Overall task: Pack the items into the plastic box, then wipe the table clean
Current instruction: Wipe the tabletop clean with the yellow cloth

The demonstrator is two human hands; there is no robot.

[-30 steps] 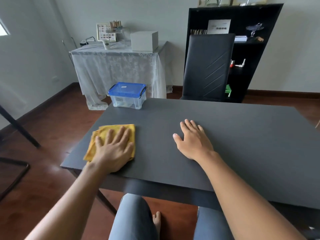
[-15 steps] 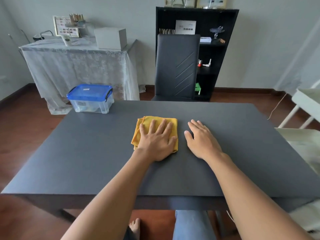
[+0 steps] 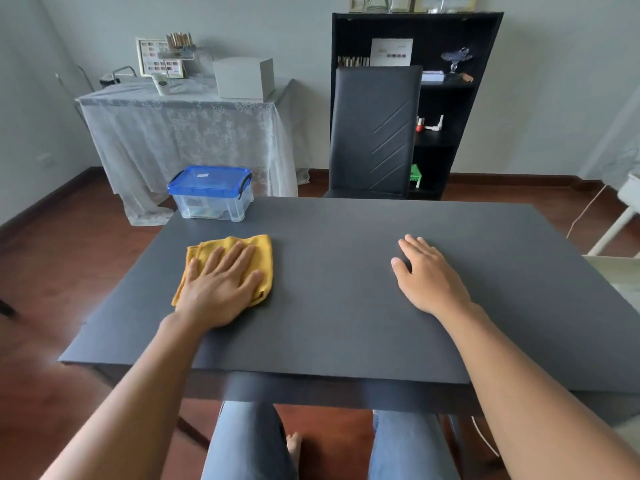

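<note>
My left hand (image 3: 221, 285) lies flat with fingers spread on a folded yellow cloth (image 3: 228, 261), pressing it onto the dark grey table (image 3: 332, 299) toward the table's left side. The cloth's far and left edges show beyond the fingers; the palm covers its near part. My right hand (image 3: 427, 273) rests palm down on bare tabletop well to the right, fingers extended and lying close together, holding nothing. The plastic box (image 3: 211, 194) stands at the far left corner of the table, its blue lid (image 3: 209, 180) on and the dark side latches down; through the clear walls I can make out something pale inside, though the view is too soft to say what. The box sits apart from the cloth, just beyond it. A black chair (image 3: 374, 129) stands at the table's far edge, in front of a black shelf unit (image 3: 450, 109). Both forearms are bare, and jeans-clad knees (image 3: 249, 441) show under the table's near edge.
</note>
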